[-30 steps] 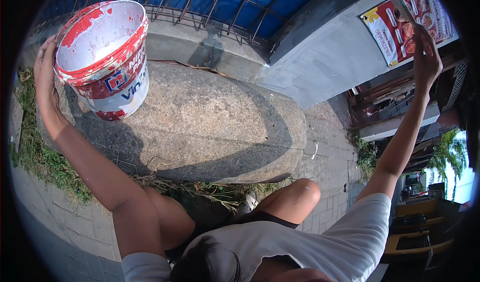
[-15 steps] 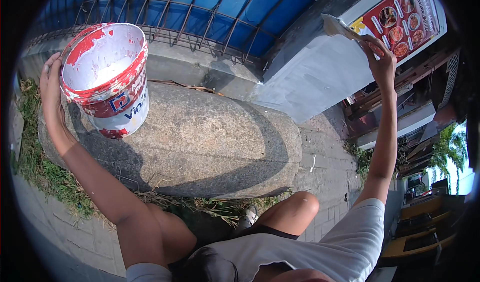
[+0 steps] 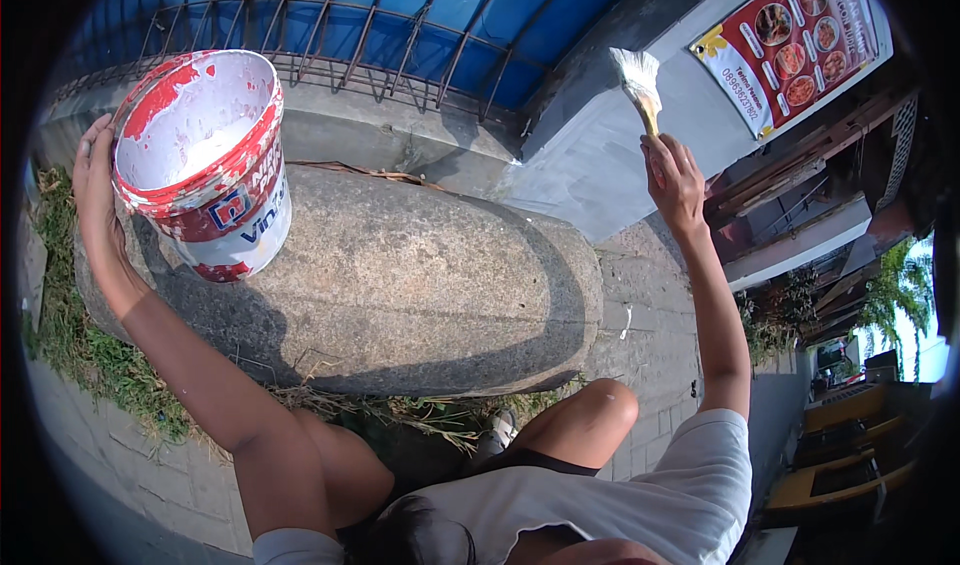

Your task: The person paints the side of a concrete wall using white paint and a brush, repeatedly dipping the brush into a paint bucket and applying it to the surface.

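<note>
A red and white paint bucket point(image 3: 265, 200) stands tilted toward me on a rounded concrete slab point(image 3: 420, 285), its red rim chipped and white paint inside. My left hand point(image 3: 95, 180) grips the bucket's left side, fingers curled at the rim. In my right hand point(image 3: 676, 180) is a paintbrush point(image 3: 640, 85), held by its wooden handle. White paint coats its bristles, which point up and to the left. Behind the brush rises a grey-painted pillar point(image 3: 590, 190); whether the bristles touch it I cannot tell.
Rusty metal bars point(image 3: 415, 35) front a blue sheet at the back. A red food poster point(image 3: 790, 55) hangs on the pillar's right. Grass point(image 3: 120, 365) grows along the slab's left and near edges. Paving point(image 3: 650, 335) runs to the right. Stacked boards point(image 3: 770, 200) lean beyond the pillar.
My right hand has brought the paintbrush left and down, away from the poster. The brush has turned so its bristles face me more. The bucket and left hand have shifted slightly left.
</note>
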Motion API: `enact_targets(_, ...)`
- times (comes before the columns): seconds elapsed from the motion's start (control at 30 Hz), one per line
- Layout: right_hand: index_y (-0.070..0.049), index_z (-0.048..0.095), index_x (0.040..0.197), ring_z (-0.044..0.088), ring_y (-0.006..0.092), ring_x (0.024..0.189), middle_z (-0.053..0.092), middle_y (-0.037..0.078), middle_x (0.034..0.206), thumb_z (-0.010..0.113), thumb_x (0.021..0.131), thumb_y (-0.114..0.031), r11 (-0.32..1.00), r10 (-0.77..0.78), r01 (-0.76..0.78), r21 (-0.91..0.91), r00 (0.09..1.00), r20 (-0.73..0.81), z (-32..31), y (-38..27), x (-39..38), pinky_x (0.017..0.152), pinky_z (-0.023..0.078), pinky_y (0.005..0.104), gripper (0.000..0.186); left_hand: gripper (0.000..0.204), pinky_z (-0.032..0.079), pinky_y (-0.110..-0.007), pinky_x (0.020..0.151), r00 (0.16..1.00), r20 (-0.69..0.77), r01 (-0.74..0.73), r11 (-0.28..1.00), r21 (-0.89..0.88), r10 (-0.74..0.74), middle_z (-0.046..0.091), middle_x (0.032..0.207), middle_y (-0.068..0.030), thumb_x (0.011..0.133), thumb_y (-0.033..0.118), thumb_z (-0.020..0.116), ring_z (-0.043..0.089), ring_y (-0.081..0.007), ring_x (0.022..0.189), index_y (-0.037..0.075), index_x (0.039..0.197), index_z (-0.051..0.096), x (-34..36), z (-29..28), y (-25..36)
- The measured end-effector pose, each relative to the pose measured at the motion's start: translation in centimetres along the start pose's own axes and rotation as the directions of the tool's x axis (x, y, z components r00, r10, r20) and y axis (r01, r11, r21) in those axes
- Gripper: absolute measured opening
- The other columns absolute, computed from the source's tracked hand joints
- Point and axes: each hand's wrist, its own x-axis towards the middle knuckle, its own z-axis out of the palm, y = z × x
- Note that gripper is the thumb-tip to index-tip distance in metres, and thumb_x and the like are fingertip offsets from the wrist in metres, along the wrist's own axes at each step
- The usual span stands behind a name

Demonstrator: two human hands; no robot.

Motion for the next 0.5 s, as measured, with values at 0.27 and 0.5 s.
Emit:
enact_targets(0.27,-0.005,0.066,0.097,0.065,0.0237,0.075,0.066,0.009,0.088,0.066,0.081,-0.005,0.893,0.214,-0.323,0.313,0.917,0.337,-3.6,3.2,3.3,0.067,0.051,0.0306,0.017,0.034,0.044,-0.025,0.083,0.997,-0.04,-0.064,0.998,0.005,0.064,0.06,0.105,-0.0057,0.092,0.024,0.055,0.056,-0.0117,0.095,0.001,0.117,0.056,-0.7,0.6,-0.1)
enact_targets(0.5,-0.013,0.066,0.108,0.067,0.0169,0.087,0.068,0.007,0.101,0.065,0.085,-0.016,0.955,0.28,-0.291,-0.065,0.949,-0.144,-12.4,14.0,13.7,0.074,0.052,0.0279,0.023,0.034,0.043,-0.025,0.084,0.999,0.018,-0.041,0.998,-0.057,0.042,0.06,0.105,-0.006,0.092,0.024,0.055,0.056,-0.0118,0.095,0.002,0.117,0.055,-0.3,0.1,-0.5)
